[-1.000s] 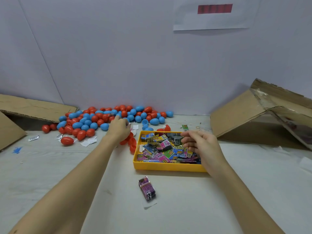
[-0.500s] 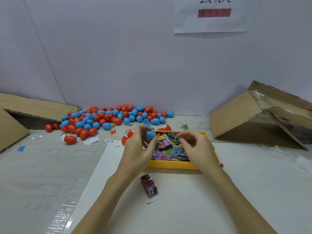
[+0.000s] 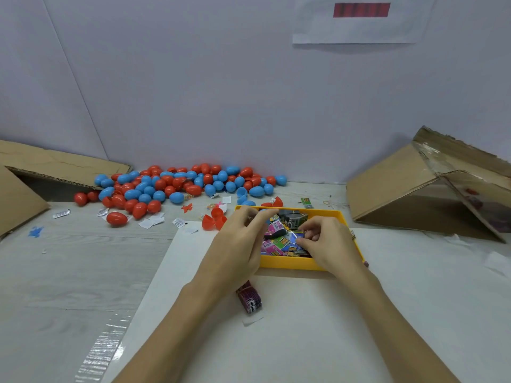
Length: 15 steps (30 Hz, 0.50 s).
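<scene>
Blue packet [image 3: 299, 236]: small and flat, pinched between the thumb and forefinger of the right hand [image 3: 329, 244], just above the heap in the yellow tray [image 3: 290, 264].

Left to right, placed from that pinch:
- Far left: flattened cardboard [image 3: 55, 167].
- Left and beyond: pile of red and blue plastic eggs [image 3: 177, 185] against the wall. Open red halves [image 3: 214, 219] lie closer, just off the tray's left end.
- Just left: left hand [image 3: 240, 244], fingers curled over the tray's left end. What sits inside the curl is hidden, so I cannot tell whether it holds anything.
- Left and toward the person: banded purple bundle [image 3: 250, 298] on the white sheet, partly under the left wrist.
- Far right: tipped carton [image 3: 401, 200], well apart.

Key relation: the packet sits at the right fingertips, and the left fingertips are near it on its left, with a narrow gap between the hands. The right hand is the nearer one. The packet's long axis is too covered to read.

Judgement: the next move is likely a short leftward carry to the left hand, so the pinch must hold.
</scene>
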### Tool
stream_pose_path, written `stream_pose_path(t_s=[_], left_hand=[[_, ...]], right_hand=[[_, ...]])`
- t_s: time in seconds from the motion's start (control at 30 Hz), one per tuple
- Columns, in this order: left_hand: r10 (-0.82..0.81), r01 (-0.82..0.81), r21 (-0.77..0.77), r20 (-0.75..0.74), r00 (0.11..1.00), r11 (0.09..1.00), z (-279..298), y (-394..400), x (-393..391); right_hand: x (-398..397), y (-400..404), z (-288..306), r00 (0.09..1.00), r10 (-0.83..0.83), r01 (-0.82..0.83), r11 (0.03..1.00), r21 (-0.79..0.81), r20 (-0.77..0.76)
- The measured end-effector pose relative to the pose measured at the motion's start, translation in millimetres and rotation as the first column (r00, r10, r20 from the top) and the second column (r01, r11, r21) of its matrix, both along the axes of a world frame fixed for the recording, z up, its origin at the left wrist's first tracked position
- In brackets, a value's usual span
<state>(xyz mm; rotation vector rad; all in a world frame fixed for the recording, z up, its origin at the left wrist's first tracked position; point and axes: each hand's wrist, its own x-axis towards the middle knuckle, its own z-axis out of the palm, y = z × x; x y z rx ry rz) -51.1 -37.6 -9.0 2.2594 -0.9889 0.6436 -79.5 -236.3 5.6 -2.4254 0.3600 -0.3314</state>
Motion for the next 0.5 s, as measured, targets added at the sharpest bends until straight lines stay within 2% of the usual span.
stream_pose_path(t_s=[0.07, 0.17, 0.27, 0.37, 0.5], left_hand=[[-0.007, 0.007, 0.014, 0.01, 1.0, 1.0, -1.1, -1.3, -0.5], [-0.024, 0.022, -0.042, -0.052, 0.998, 0.999, -4.4, -3.2, -1.4], [-0.03, 0.018, -0.107, -0.12, 0.992, 0.994, -5.5, -3.2, -1.8], [-0.026, 0.012, -0.111, -0.122, 0.992, 0.994, -4.1, -3.1, -1.9], [-0.021, 0.001, -0.145, -0.142, 0.99, 0.989, -2.5, -3.4, -2.2]], right_hand=[[-0.3, -1.0, -2.3, 0.999, -0.018, 0.015, 0.998, 0.056, 0.047], [-1.4, -5.3, -4.1, 0.993, -0.027, 0.011, 0.991, 0.133, 0.118], [-3.8, -5.8, -4.9, 0.987, -0.028, 0.007, 0.991, 0.131, 0.16], [-5.2, -2.4, -5.4, 0.979, -0.029, 0.021, 0.999, 0.045, 0.203], [-5.5, 0.2, -4.4, 0.95, -0.037, 0.097, 0.979, -0.179, 0.311]])
